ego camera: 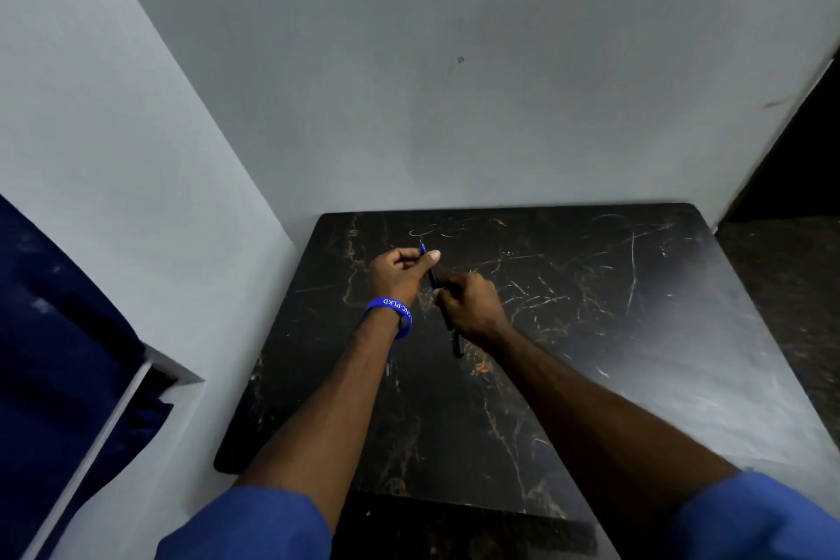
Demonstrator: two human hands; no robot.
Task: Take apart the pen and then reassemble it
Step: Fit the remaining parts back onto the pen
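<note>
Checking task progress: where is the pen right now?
Head view, centre: the pen is held above the black marble table, between the left hand and right hand.

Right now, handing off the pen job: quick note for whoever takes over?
Left hand: pinching the far end of the pen, near its blue tip.
Right hand: gripping the middle of the barrel; the near end sticks out below it.
Pen is held above the table, angled tip away from the person.
Done: nothing I can confirm; no loose parts show on the table.
Left: pull it apart, then put it back together.
</note>
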